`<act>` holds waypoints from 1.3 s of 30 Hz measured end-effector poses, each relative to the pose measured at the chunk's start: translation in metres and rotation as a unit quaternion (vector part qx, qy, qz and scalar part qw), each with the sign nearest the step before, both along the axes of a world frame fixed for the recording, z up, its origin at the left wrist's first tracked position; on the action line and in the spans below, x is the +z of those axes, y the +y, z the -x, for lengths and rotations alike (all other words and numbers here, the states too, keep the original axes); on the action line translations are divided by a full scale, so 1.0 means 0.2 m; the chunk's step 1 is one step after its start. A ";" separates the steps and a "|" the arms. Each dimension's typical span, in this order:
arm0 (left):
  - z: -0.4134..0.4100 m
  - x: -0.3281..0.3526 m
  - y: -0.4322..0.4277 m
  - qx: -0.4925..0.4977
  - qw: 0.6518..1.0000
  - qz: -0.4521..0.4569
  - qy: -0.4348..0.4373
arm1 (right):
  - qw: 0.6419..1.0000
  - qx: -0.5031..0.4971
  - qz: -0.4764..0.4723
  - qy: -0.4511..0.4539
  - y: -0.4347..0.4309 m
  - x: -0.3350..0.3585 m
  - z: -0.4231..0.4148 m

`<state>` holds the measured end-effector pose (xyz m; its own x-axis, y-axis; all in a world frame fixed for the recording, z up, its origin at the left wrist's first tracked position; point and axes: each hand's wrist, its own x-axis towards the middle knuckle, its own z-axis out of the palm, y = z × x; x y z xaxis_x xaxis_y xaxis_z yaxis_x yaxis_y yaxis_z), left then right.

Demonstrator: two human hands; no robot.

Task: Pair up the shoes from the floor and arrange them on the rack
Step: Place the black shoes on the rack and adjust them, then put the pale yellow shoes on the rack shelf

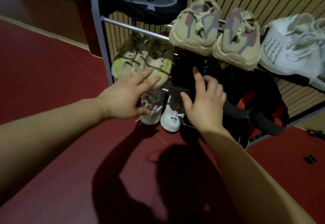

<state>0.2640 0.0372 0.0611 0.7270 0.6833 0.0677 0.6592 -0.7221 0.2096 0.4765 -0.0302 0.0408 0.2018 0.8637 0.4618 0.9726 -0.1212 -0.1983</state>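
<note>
Head view: above the dark red floor [52, 86], both hands reach the grey metal shoe rack's [133, 28] middle shelf with wide, empty grips. The left hand [123, 100] is at the beige-and-lime knit sneakers [140, 60], the right hand [205, 107] over a black shoe [182, 78]; tan knit sneakers [193, 30] sit one shelf above.

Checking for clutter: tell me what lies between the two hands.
In the head view, a pair of small white shoes shows between the left hand and the right hand, low on the rack, with a black shoe toe above them.
</note>
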 end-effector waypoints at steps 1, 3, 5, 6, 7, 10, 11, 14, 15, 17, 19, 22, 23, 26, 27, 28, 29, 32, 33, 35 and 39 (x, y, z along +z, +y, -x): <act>0.08 0.00 0.00 0.021 1.000 -0.010 0.020 | 0.997 0.022 0.033 0.065 0.02 0.02 0.05; 0.20 -0.01 0.01 0.090 0.994 -0.004 0.062 | 0.954 0.047 0.178 0.238 0.06 0.05 0.17; 0.27 -0.01 0.01 0.155 0.985 0.038 0.063 | 0.858 0.019 0.259 0.442 0.14 0.05 0.30; 0.28 -0.02 0.01 0.171 0.982 0.059 0.052 | 0.805 -0.003 0.260 0.533 0.18 0.04 0.35; 0.29 -0.02 0.00 0.181 0.980 0.076 0.037 | 0.767 -0.017 0.242 0.594 0.22 0.02 0.40; 0.29 -0.05 0.00 0.193 0.974 0.119 -0.014 | 0.690 -0.022 0.143 0.709 0.34 -0.01 0.47; 0.28 -0.06 0.01 0.193 0.972 0.129 -0.025 | 0.659 -0.024 0.121 0.742 0.38 -0.01 0.48; 0.31 -0.05 0.04 0.193 0.970 0.141 -0.052 | 0.634 -0.050 0.069 0.769 0.43 0.00 0.53; 0.32 -0.04 0.05 0.197 0.967 0.149 -0.069 | 0.636 -0.059 0.053 0.767 0.44 0.00 0.53; 0.35 -0.04 0.06 0.209 0.957 0.170 -0.107 | 0.651 -0.063 0.025 0.756 0.47 0.02 0.52; 0.37 -0.04 0.05 0.220 0.949 0.187 -0.129 | 0.678 -0.064 -0.001 0.733 0.49 0.06 0.46; 0.36 -0.05 0.05 0.217 0.946 0.201 -0.135 | 0.705 -0.067 -0.018 0.706 0.46 0.10 0.35; 0.35 -0.05 0.05 0.211 0.948 0.200 -0.132 | 0.708 -0.065 -0.024 0.702 0.44 0.11 0.31; 0.31 -0.02 0.06 0.191 0.954 0.193 -0.131 | 0.730 -0.029 -0.047 0.681 0.34 0.14 0.21; 0.29 0.00 0.06 0.185 0.955 0.190 -0.135 | 0.738 -0.008 -0.052 0.673 0.29 0.15 0.19; 0.27 0.01 0.06 0.181 0.955 0.187 -0.141 | 0.742 0.011 -0.055 0.668 0.25 0.17 0.18; 0.25 0.03 0.06 0.178 0.956 0.183 -0.147 | 0.742 0.028 -0.056 0.668 0.21 0.18 0.16; 0.21 0.06 0.06 0.164 0.958 0.179 -0.154 | 0.717 0.056 -0.055 0.693 0.07 0.21 0.08; 0.20 0.07 0.06 0.159 0.959 0.181 -0.149 | 0.711 0.065 -0.047 0.698 0.03 0.20 0.03; 0.18 0.07 0.05 0.150 0.962 0.183 -0.137 | 0.709 0.092 -0.014 0.699 -0.04 0.19 -0.05; 0.07 0.11 0.02 0.120 0.970 0.179 -0.115 | 0.713 0.140 0.080 0.682 -0.19 0.17 -0.21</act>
